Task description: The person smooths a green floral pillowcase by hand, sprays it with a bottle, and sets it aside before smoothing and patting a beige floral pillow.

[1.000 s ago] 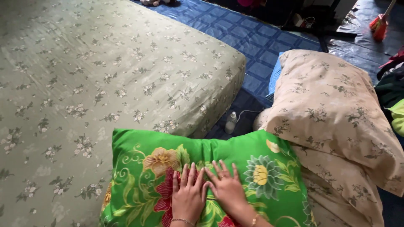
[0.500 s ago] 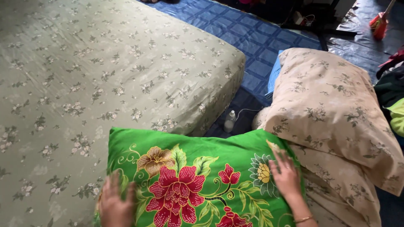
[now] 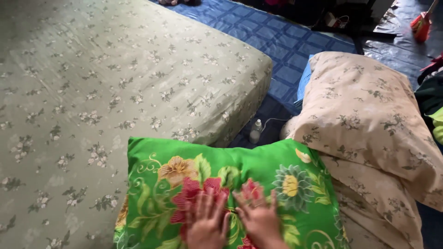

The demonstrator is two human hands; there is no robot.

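A bright green pillow point(image 3: 152, 170) with red and yellow flowers lies at the near edge of the mattress point(image 3: 92, 83), which has a grey-green floral sheet. My left hand point(image 3: 206, 223) and my right hand point(image 3: 259, 220) rest flat side by side on the pillow's middle, fingers spread, both blurred by motion. Neither hand grips anything.
Two beige floral pillows point(image 3: 364, 115) are stacked to the right of the green one. A small clear bottle point(image 3: 255, 131) and a white cable sit on the blue checked floor mat point(image 3: 281, 41) between mattress and pillows. A red broom point(image 3: 421, 23) lies at the far right.
My hands had spread apart to the pillow's left and right edges half a second ago; now they are back together on its middle, as a second ago.
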